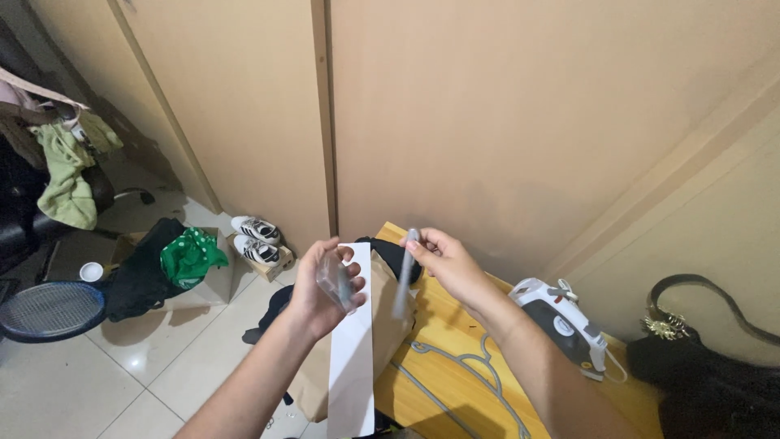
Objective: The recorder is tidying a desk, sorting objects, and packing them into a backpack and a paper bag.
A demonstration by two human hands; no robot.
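From up here I see my left hand (321,289) raised in front of the beige wardrobe door (504,114), its grip curled around a small clear plastic piece (335,282), probably a cap or short tube, though motion blur leaves me unsure. My right hand (445,260) sits just to the right at about the same height, its grip pinched on the top end of a slim grey pen-like stick (404,272). The stick's long axis runs nearly upright, tilted a little, hanging down from the fingertips with its lower end free. The two held things are near each other but apart; the clear piece lies to the left of the stick, and the stick's lower end is the part closest to it. Below both hands a long white paper strip (352,358) lies over a brown paper bag (390,333), beside a yellow wooden table (443,366) carrying a grey wire hanger (455,382) and a white clothes iron (561,321).
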